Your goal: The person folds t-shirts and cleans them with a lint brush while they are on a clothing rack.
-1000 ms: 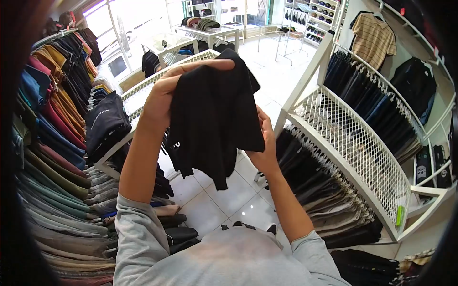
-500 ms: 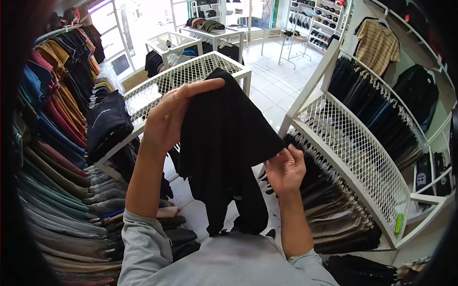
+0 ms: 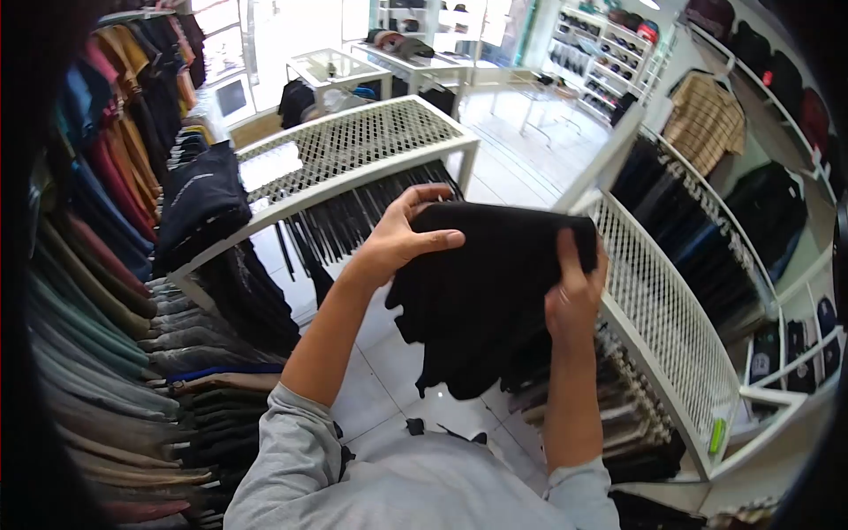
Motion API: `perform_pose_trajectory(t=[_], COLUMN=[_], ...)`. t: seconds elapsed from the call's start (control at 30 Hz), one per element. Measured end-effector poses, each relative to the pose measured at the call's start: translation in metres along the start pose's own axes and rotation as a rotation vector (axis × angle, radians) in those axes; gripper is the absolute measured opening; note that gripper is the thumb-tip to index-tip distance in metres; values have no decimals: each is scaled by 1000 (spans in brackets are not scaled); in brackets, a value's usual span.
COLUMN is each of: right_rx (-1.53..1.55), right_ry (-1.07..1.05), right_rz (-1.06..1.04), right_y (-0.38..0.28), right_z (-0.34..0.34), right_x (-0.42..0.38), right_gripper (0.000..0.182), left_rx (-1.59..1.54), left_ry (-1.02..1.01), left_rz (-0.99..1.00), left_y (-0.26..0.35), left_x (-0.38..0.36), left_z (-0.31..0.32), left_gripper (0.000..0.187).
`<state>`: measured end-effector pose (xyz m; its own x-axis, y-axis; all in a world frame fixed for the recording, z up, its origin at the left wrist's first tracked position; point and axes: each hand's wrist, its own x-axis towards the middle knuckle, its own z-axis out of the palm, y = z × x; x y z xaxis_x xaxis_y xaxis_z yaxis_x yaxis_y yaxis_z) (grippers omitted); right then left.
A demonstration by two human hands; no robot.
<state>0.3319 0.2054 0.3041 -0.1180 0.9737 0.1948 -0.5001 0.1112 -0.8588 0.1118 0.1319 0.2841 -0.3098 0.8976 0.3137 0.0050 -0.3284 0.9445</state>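
I hold a black garment (image 3: 481, 296) bunched up in front of my chest, above the tiled floor. My left hand (image 3: 402, 234) grips its upper left edge, thumb laid across the top of the cloth. My right hand (image 3: 574, 296) clutches the garment's right end, with fingers wrapped over the fold. The loose lower part of the cloth hangs down between my forearms. Both grey sleeves show at the bottom of the view.
A white wire-mesh rack (image 3: 353, 146) with dark clothes hanging below stands ahead on the left. Another mesh rack (image 3: 667, 309) curves along my right. Folded coloured clothes (image 3: 97, 291) are stacked at the left. Hanging shirts (image 3: 707, 124) line the right wall.
The garment went from hanging upright to being gathered into a flat bundle. My right hand moved up onto its right end, and both hands came lower and to the right.
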Motion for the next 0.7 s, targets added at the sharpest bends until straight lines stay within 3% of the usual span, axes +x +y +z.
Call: perform_pose_trajectory(t=[0.03, 0.1, 0.2, 0.27, 0.33, 0.4, 0.5, 0.57, 0.67, 0.7], right_rx=[38, 75, 67, 133, 169, -37, -219, -457, -363, -375], right_ry=[-75, -226, -297, -127, -190, -165, -181, -379, -362, -345], right_rz=[-49, -89, -132, -112, -175, -353, -308, -281, -162, -178], right_y=[2, 2, 2, 0, 27, 57, 85, 95, 94, 100], right_z=[3, 0, -21, -37, -66, -84, -99, -106, -111, -116], right_x=[6, 23, 34, 22, 21, 12, -8, -11, -15, -15], right_gripper=[44, 43, 42, 45, 55, 64, 57, 36, 22, 25], left_rx=[-17, 23, -109, -10, 118, 121, 264, 256, 237, 251], left_ry=[-29, -186, -146, -148, -233, -338, -352, -377, -384, -386], left_rz=[-21, -280, -215, -199, -71, 14, 52, 47, 54, 59], left_y=[-10, -26, 1, 31, 45, 49, 64, 71, 86, 88], left_x=[2, 7, 14, 26, 39, 50, 56, 63, 60, 62], left_z=[7, 21, 55, 69, 85, 96, 111, 118, 124, 124], left_gripper=[59, 56, 45, 33, 33, 34, 33, 33, 32, 32])
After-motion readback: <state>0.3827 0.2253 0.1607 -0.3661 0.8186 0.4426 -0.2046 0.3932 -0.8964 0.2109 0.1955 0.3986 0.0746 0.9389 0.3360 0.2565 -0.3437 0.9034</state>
